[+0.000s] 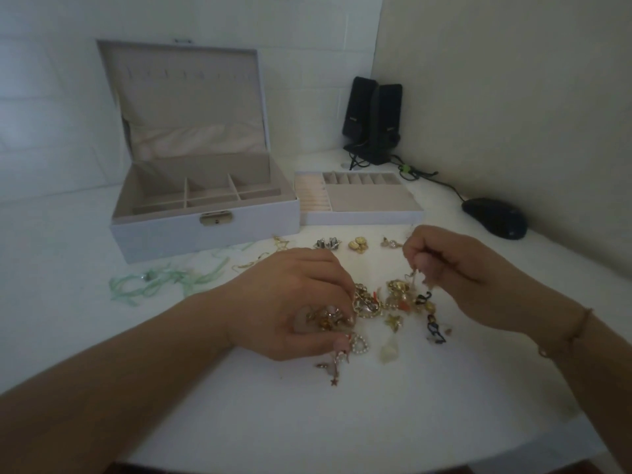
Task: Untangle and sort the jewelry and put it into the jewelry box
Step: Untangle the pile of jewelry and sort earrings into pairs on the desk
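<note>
Both hands work over a tangled heap of gold, pearl and coral-coloured jewelry near the middle of the white table: the left hand curls its fingers round a gold cluster at the heap's left edge, while the right hand pinches a thin piece that dangles into the heap. Farther back on the left stands the pale lilac jewelry box with its lid raised, its removable beige-lined tray just to its right, and pale green ribbons lie at the near left of the box.

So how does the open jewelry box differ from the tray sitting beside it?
The jewelry box is deep, with a raised lid and a brass clasp; the tray is shallow and lidless. The box has a few large compartments; the tray has narrow slots. Both are white, beige-lined and look empty.
</note>
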The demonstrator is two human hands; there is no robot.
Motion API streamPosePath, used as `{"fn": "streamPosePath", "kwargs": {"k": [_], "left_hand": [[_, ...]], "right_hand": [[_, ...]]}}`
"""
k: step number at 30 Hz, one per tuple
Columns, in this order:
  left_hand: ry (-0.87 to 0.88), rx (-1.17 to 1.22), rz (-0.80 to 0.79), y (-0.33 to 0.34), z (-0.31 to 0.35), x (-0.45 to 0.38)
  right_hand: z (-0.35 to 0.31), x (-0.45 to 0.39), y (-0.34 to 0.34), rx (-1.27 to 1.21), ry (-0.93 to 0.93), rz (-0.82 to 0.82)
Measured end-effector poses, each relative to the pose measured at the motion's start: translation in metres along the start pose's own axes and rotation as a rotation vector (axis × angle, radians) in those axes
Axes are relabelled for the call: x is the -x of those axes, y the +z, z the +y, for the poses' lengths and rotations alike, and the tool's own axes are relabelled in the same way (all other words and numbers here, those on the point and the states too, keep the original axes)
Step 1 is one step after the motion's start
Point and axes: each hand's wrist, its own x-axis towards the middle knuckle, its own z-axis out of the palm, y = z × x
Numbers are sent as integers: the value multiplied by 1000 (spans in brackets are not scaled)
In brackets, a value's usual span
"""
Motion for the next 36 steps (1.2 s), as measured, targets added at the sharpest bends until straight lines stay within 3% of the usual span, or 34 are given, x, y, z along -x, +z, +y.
{"fn": "streamPosePath", "kwargs": {"k": [4, 15, 20, 22, 26, 28, 36], "left_hand": [[-16, 7, 13, -1, -1, 1], [-45, 7, 23, -2, -4, 2], [-55, -15, 11, -3, -5, 3], [-54, -49, -3, -3, -5, 3], [-31, -75, -9, -2, -4, 1], [-31, -78, 1, -3, -5, 2], [-52, -63, 17, -7, -12, 4]], "right_hand": [[12, -6, 1, -296, 61, 105], [8, -19, -13, -777, 71, 132], [27, -26, -23, -1168, 226, 370], [40, -26, -32, -1083, 261, 473], [66, -21, -52, -427, 354, 574], [80, -19, -53, -250, 430, 569], [110, -9, -38, 1, 523, 552]]}}
